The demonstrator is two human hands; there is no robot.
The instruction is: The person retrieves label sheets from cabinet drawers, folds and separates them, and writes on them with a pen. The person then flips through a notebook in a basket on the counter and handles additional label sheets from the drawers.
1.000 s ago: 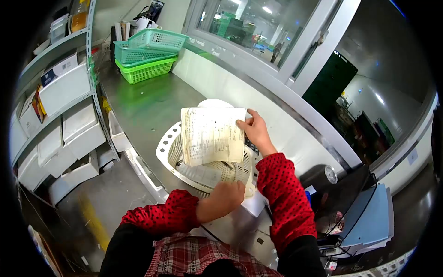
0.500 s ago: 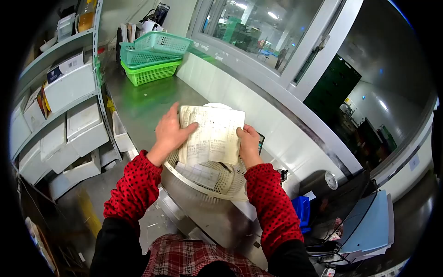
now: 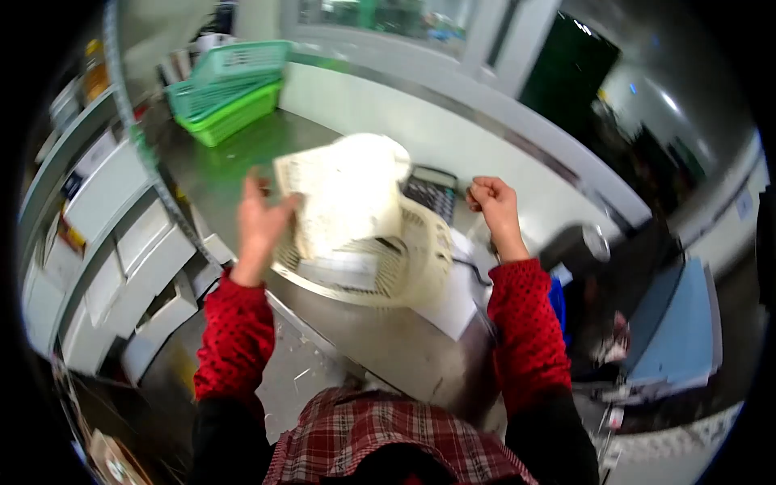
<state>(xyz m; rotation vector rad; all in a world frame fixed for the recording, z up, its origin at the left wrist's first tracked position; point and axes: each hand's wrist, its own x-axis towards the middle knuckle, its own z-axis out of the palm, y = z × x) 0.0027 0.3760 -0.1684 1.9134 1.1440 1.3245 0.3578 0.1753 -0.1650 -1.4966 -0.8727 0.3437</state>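
An open notebook (image 3: 343, 202) with yellowed, written pages is tilted above an off-white plastic basket (image 3: 432, 250); motion blurs its pages. My left hand (image 3: 263, 222) is at its left edge, thumb over the page and the other fingers smeared. Apart from the notebook, my right hand (image 3: 495, 206) is raised to the right with its fingers curled in, and nothing shows in them. Between that hand and the notebook lies a dark calculator (image 3: 431, 190). Inside the basket is a printed paper (image 3: 339, 269). Behind the notebook shows a white rounded object (image 3: 392, 149).
Green plastic baskets (image 3: 230, 97) are stacked at the back of the metal counter (image 3: 356, 331). A white sheet (image 3: 453, 311) and a black cable (image 3: 473, 271) lie right of the basket. Shelves with white boxes (image 3: 117, 194) stand left. A dark cylindrical container (image 3: 578, 246) is at right.
My right hand has let go of the notebook and moved right, its fingers curled. My left hand and the notebook have shifted left. The calculator has come into fuller view.
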